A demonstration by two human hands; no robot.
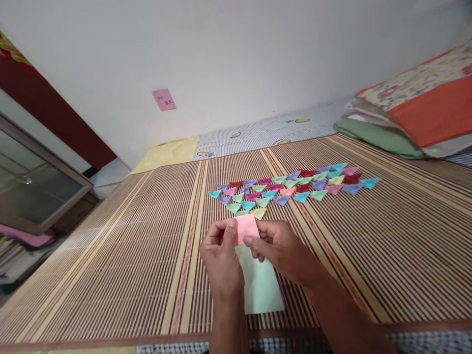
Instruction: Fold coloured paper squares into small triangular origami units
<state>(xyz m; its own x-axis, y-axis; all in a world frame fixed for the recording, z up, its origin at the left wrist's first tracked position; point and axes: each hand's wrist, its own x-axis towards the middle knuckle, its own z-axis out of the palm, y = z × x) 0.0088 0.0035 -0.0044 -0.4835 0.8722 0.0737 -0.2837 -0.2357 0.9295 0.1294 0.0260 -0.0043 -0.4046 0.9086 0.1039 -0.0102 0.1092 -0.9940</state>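
Observation:
A small pink paper square (247, 227) is held up between both hands near the middle of the view. My left hand (224, 250) pinches its left edge between thumb and fingers. My right hand (282, 246) grips its lower right side, thumb in front. Beneath the hands a pale green sheet (261, 287) lies on the striped mat (147, 255). Just beyond the hands, rows of small folded paper triangles (303, 197) in several colours are spread on the mat; the nearest, a yellow one (258, 213), lies close behind the pink paper.
Folded cloths and an orange floral cushion (435, 110) are stacked at the back right. A pink note (164, 99) is on the white wall (239, 64). At the left stands a glass-fronted cabinet (29, 172), with papers below it.

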